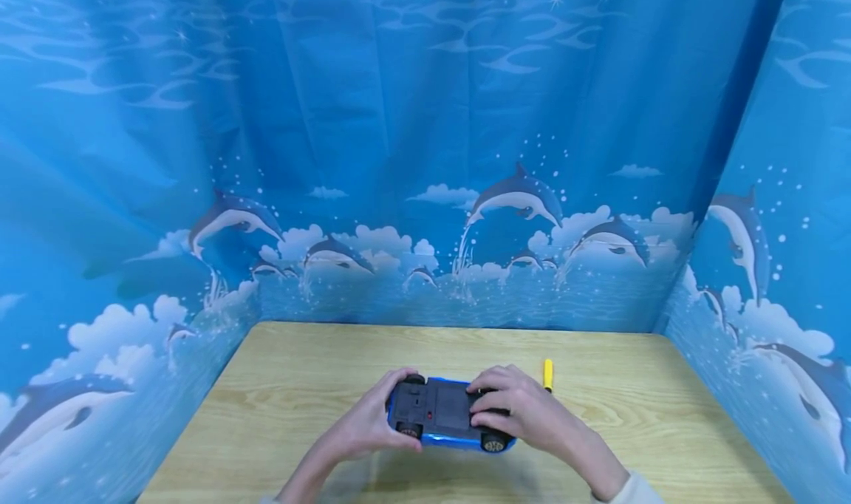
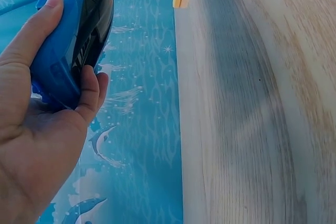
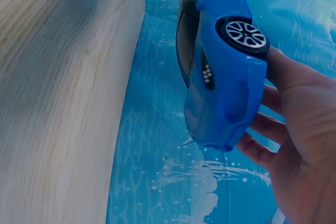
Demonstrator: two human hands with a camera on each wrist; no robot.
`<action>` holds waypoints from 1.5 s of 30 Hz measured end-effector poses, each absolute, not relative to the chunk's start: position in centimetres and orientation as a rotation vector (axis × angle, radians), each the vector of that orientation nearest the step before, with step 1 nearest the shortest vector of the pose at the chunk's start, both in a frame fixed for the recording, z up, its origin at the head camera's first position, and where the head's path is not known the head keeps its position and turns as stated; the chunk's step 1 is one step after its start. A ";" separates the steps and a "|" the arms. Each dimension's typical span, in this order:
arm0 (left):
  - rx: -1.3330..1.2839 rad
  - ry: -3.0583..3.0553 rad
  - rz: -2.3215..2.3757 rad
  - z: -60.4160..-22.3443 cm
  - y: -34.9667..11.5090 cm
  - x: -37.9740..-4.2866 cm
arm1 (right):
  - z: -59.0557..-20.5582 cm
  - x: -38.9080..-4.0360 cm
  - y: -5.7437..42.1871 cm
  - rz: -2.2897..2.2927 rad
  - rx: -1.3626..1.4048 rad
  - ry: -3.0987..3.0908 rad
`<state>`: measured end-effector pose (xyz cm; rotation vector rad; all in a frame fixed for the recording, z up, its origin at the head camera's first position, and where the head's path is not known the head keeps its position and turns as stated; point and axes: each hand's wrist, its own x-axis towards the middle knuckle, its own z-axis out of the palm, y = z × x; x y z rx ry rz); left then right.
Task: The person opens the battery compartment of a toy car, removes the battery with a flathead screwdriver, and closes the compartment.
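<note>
A blue toy car (image 1: pixel 452 409) is held above the table with its black underside turned up. My left hand (image 1: pixel 374 420) grips its left end, thumb along the near side and fingers at the far side. In the left wrist view the left hand (image 2: pixel 47 124) wraps round the blue body and dark windows. At the other end, my right hand (image 1: pixel 525 408) touches the underside with spread fingers. The right wrist view shows the car's wheel (image 3: pixel 245 34), with the right hand's fingers (image 3: pixel 270 127) behind the body; their tips are hidden.
A yellow-handled screwdriver (image 1: pixel 548 375) lies on the wood-grain table (image 1: pixel 312 363), just beyond the right hand. Its shaft is partly hidden in the head view. Blue curtains (image 1: pixel 425 120) printed with dolphins enclose the back and both sides.
</note>
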<state>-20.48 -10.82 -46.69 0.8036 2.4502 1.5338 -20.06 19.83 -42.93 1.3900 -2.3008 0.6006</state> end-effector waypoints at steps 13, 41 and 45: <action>0.771 2.397 1.591 -46.4 -11.4 -20.7 | -43.4 -20.0 19.1 0.367 1.391 -2.058; 0.710 2.388 1.570 -46.4 -10.7 -20.7 | -44.2 -19.7 18.9 0.899 1.356 -2.151; 0.704 2.399 1.565 -46.4 -10.8 -20.7 | -44.2 -19.6 18.7 0.947 1.292 -2.195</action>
